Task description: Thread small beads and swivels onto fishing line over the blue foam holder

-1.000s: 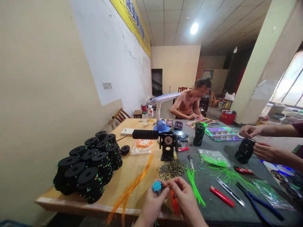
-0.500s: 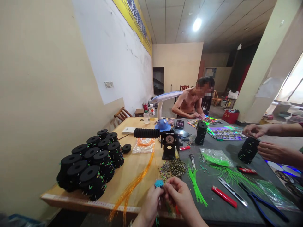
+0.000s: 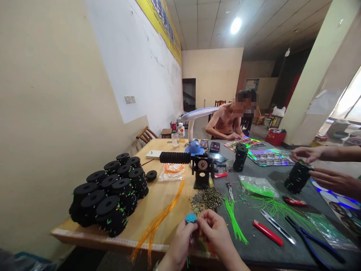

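Head view: both hands (image 3: 182,237) meet at the cluttered table (image 3: 155,194), ceiling light (image 3: 236,25) glowing

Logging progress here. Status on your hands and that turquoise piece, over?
Left hand gripping turquoise piece. Right hand close beside it, fingers pinched, contents unclear. Bead pile just beyond, not blocking hands.

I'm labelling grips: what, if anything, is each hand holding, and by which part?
The left hand grips a turquoise bundle below its top. The right hand is curled beside it; whether it holds anything cannot be told.
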`<state>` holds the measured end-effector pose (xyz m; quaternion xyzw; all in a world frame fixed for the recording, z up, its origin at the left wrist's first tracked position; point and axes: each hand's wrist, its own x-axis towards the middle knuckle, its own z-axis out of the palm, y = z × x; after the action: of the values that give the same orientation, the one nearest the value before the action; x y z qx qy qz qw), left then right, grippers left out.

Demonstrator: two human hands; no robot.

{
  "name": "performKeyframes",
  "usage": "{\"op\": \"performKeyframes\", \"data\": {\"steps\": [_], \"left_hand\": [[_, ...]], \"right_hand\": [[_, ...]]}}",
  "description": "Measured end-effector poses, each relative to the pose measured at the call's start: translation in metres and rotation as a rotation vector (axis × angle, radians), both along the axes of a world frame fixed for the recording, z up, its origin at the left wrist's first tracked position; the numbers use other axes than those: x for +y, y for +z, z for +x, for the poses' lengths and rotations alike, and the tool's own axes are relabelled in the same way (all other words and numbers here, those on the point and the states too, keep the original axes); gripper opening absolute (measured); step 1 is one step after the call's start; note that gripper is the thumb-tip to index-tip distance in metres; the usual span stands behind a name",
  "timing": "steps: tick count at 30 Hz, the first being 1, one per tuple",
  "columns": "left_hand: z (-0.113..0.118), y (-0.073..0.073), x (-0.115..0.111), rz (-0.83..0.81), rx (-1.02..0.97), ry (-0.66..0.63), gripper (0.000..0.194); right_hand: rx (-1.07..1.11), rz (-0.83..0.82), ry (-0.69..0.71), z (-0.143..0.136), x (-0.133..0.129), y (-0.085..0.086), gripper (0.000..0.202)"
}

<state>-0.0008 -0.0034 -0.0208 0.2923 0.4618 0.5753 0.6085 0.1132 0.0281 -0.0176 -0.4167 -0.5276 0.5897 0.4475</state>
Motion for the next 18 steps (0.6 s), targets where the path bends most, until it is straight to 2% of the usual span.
{"op": "performKeyframes", "data": {"steps": [4, 9, 14, 18], "left_hand": [[0.002, 0.003, 0.001, -0.043, -0.128, -0.001, 0.036], [0.002, 0.005, 0.002, -0.036, -0.129, -0.001, 0.046], [0.001, 0.003, 0.004, -0.081, -0.248, -0.056, 0.041], [0.0, 0.001, 0.007, -0.153, -0.37, -0.065, 0.037]], "right_hand": [[0.001, -0.003, -0.018, 0.002, 0.0, -0.002, 0.053], [0.069, -0.018, 0.001, 0.006, 0.0, -0.008, 0.05], [0.152, 0.022, -0.015, 0.008, -0.007, -0.015, 0.048], [0.135, 0.11, 0.027, 0.007, -0.013, -0.012, 0.044]]}}
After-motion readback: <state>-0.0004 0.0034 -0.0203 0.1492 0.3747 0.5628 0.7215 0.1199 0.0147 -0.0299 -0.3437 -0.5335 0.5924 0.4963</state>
